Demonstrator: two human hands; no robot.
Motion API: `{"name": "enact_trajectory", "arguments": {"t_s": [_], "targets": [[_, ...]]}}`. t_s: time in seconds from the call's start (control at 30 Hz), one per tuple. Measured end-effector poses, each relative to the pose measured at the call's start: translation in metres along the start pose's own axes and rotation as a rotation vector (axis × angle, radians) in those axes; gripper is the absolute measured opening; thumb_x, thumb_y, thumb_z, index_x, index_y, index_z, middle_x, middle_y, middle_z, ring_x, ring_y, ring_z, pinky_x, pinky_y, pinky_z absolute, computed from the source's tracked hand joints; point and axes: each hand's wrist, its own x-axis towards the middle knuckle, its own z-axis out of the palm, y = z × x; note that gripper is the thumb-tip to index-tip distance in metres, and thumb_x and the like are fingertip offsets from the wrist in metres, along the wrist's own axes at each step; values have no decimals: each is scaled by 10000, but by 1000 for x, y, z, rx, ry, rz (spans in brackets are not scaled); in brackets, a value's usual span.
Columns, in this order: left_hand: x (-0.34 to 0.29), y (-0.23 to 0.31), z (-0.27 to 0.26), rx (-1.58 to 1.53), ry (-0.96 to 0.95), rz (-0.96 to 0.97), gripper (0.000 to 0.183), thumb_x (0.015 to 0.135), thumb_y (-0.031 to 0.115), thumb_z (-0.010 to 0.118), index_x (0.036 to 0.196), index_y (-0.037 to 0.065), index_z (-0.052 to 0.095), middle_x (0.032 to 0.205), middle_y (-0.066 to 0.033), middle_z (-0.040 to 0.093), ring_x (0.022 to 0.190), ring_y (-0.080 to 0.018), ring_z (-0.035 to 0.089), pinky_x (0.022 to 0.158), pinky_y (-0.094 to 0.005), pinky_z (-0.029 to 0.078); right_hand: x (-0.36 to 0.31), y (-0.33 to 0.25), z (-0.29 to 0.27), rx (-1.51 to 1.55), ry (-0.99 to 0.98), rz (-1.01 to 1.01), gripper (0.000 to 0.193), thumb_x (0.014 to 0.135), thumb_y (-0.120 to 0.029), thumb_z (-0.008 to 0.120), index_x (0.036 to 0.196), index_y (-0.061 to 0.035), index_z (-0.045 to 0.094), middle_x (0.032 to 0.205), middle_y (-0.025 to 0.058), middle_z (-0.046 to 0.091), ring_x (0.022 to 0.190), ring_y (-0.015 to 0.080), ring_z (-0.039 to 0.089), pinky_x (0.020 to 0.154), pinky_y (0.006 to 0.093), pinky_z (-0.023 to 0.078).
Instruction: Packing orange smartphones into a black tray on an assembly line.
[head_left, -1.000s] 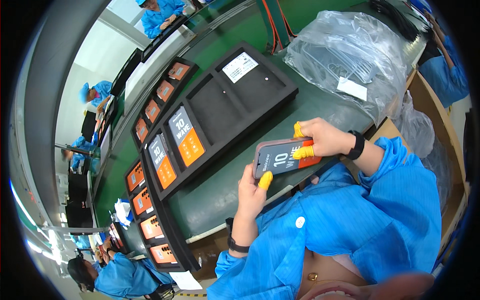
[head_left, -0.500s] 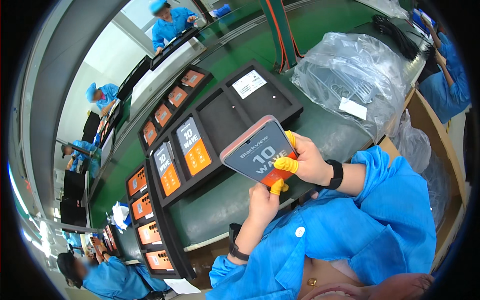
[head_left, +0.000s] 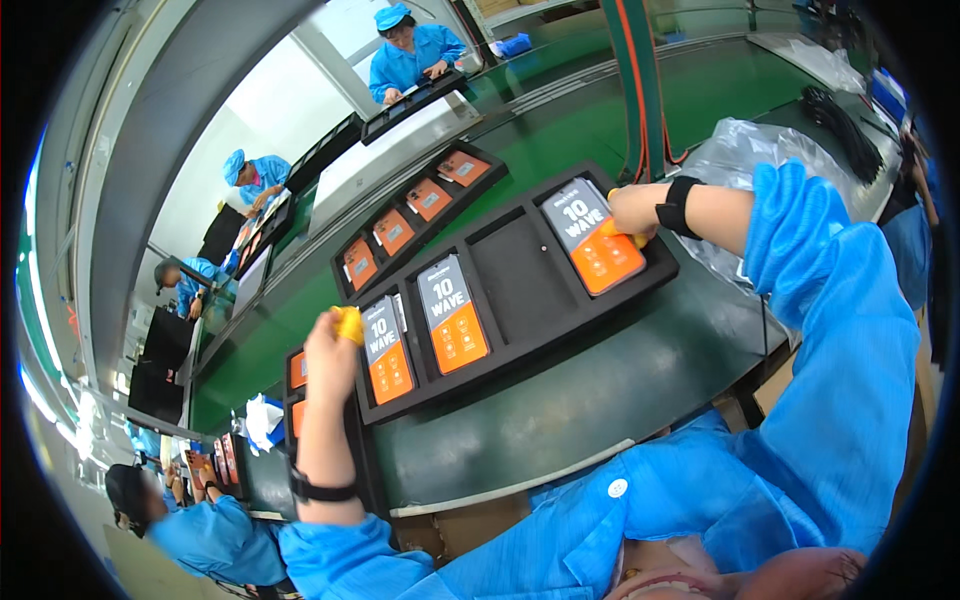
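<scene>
A black foam tray (head_left: pixel 530 335) lies tilted across the green bench before me. My right hand (head_left: pixel 632 213), with yellow finger covers, is closed on the right edge of a smartphone (head_left: pixel 592 240) lying in the tray's far-right compartment. Grey and orange film covers its screen. To its left is a compartment with no phone in it, then two similar phones, a middle one (head_left: pixel 452 318) and a left one (head_left: pixel 386 350), in their slots. My left hand (head_left: pixel 333 358) is beside the tray's left end, fingers curled together; whatever they hold, if anything, is hidden.
Behind stands another black tray (head_left: pixel 385 262) with several orange-backed phones. More orange phones lie partly behind my left forearm. A green post (head_left: pixel 635 90) rises behind the tray, near a clear plastic bag (head_left: pixel 745 150). Co-workers in blue sit along the line (head_left: pixel 412 55).
The phone, held up in both hands before, now lies in the tray's right compartment, covering a white label there. My left hand has let go and moved left; my right moved up and right.
</scene>
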Motion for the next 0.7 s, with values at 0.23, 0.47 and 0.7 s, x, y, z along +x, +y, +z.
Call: {"name": "enact_trajectory", "arguments": {"t_s": [0.23, 0.47, 0.7], "targets": [[124, -99, 2, 646, 107, -339, 439, 741, 268, 540, 1045, -35, 446, 1024, -220, 529, 952, -325, 524, 819, -382, 406, 22, -35, -62, -259, 669, -208, 463, 691, -367, 600, 969, -10, 503, 832, 162, 584, 801, 326, 567, 709, 386, 452], [171, -146, 58, 713, -431, -444, 544, 795, 440, 404, 1063, -20, 515, 1177, -159, 455, 1116, -269, 416, 922, -350, 318, 195, -69, -89, -67, 473, -12, 692, 685, -491, 573, 1169, -24, 409, 1190, 209, 410, 1098, 337, 402, 881, 398, 363], [190, -185, 76, -116, -231, -749, 283, 826, 261, 392, 1008, 75, 505, 871, -69, 543, 684, -193, 536, 493, -330, 424, 332, -38, -46, 317, 404, -5, 509, 764, -508, 438, 959, -50, 546, 946, 131, 531, 852, 290, 503, 708, 399, 391]]}}
